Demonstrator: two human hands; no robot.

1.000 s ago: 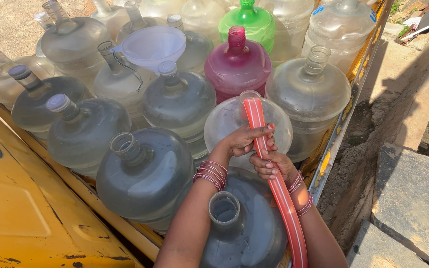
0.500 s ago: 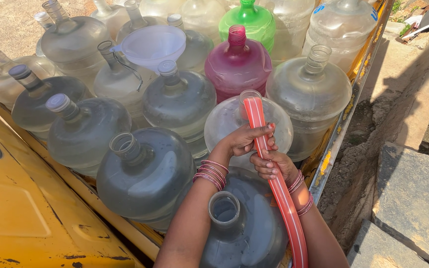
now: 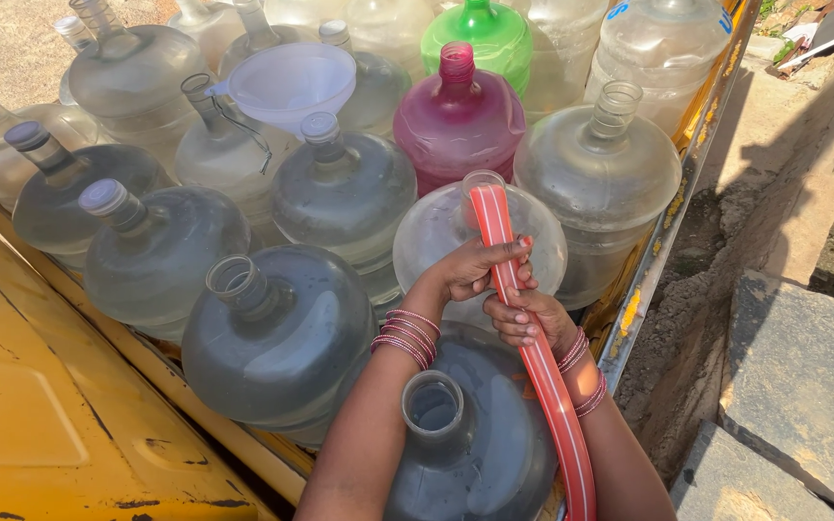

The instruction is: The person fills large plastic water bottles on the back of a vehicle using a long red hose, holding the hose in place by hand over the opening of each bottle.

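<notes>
A red striped hose (image 3: 542,367) runs up from the bottom edge, and its end sits in the mouth of a clear water jug (image 3: 436,241) in the middle. My left hand (image 3: 475,268) grips the hose just below that mouth. My right hand (image 3: 525,318) holds the hose a little lower. Both wrists wear red and pink bangles. Right below my arms stands an open grey jug (image 3: 465,453) with no cap.
Many large jugs fill a yellow cart bed: a magenta jug (image 3: 460,121), a green jug (image 3: 489,34), several capped grey ones (image 3: 345,188). A white funnel (image 3: 287,85) rests among them. The yellow cart panel (image 3: 41,425) lies left; dirt and stone slabs (image 3: 803,376) right.
</notes>
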